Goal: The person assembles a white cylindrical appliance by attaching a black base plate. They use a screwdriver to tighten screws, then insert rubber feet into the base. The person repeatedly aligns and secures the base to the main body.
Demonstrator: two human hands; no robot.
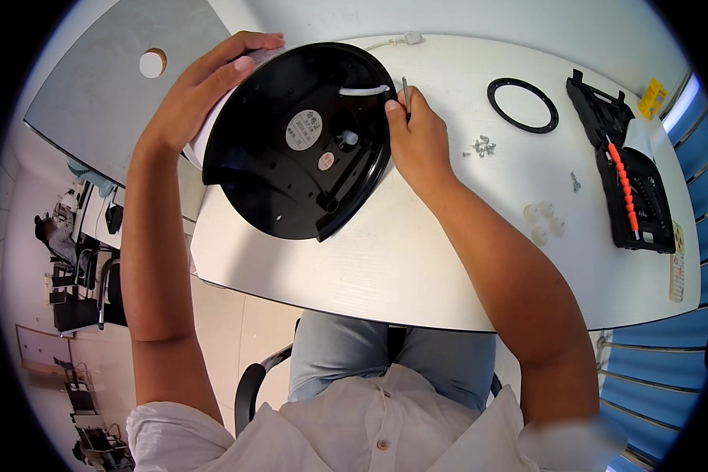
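Observation:
A round appliance with a white body and a black underside is tipped up on the table, its underside turned toward me. On that underside are two round stickers, a white strip or cord near the rim and a small white fitting. My left hand is closed round the white body at the upper left, thumb and fingers over its edge. At the far right rim, my right hand is closed on a thin metal rod that looks like a screwdriver shaft; any handle is hidden in the fist. Its thumb is at the black rim.
Right of my hand lie a black ring, loose screws, smaller screws and several whitish round pieces. An open black tool case holds an orange flexible shaft. A white plug lies at the back.

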